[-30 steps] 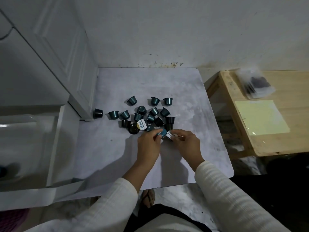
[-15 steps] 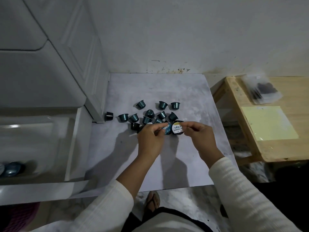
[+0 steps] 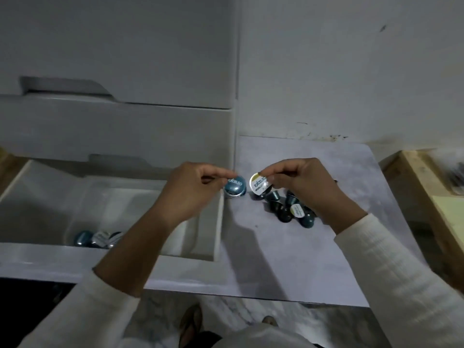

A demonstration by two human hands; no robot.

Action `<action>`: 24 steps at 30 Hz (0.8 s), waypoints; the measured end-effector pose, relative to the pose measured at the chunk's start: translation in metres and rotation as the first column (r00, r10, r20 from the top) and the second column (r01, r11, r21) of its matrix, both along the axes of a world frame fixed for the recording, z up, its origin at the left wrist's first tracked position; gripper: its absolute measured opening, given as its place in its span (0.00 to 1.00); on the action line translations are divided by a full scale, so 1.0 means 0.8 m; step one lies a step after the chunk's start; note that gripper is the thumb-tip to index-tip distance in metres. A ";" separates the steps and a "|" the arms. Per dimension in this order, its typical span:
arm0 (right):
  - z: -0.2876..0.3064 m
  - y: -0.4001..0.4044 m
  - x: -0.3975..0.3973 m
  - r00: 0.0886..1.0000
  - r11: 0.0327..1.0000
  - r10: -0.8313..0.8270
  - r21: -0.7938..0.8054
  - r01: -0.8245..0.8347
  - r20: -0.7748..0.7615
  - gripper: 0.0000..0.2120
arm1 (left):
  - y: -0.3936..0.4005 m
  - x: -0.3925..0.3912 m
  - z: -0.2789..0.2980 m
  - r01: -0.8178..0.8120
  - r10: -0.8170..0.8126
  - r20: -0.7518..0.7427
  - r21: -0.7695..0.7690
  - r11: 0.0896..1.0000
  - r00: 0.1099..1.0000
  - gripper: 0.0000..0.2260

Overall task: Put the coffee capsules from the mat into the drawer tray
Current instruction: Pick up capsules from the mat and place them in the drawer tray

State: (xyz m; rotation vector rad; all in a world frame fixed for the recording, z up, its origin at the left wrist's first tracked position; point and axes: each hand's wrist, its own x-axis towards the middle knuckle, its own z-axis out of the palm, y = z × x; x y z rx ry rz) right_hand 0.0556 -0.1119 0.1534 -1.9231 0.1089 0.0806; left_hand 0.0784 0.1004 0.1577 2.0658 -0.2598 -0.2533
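My left hand [image 3: 187, 195] pinches a blue-lidded coffee capsule [image 3: 235, 188] just above the right wall of the open white drawer tray [image 3: 218, 229]. My right hand [image 3: 305, 185] pinches a white-lidded capsule [image 3: 259, 185] beside it, over the grey mat [image 3: 288, 259]. A heap of several dark teal capsules [image 3: 292, 210] lies on the mat, partly hidden under my right hand. Three capsules [image 3: 96, 238] lie inside the tray at its front left.
The white drawer unit [image 3: 118, 126] rises behind the tray, with a shut drawer above. A wooden table [image 3: 431, 197] stands to the right of the mat. The wall runs behind. My feet [image 3: 190, 325] show below the mat's front edge.
Both hands have lifted their capsules off the heap and carried them left toward the drawer. The view has swung left, and the tray now fills the left side.
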 end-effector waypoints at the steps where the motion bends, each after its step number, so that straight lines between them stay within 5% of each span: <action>1: 0.001 0.020 0.007 0.999 0.999 0.042 -0.013 -0.042 -0.011 0.08 | 0.026 0.006 0.002 0.020 -0.020 -0.009 0.049 0.999 1.000 0.10; 11: -0.039 0.197 0.066 0.922 0.914 0.310 -0.195 -0.356 -0.231 0.07 | 0.200 0.073 -0.074 0.334 -0.264 -0.257 0.288 0.898 0.930 0.09; 24: -0.101 0.265 0.075 0.836 0.780 0.326 -0.374 -0.502 -0.442 0.08 | 0.234 0.108 -0.138 0.581 -0.450 -0.434 0.240 0.778 0.781 0.07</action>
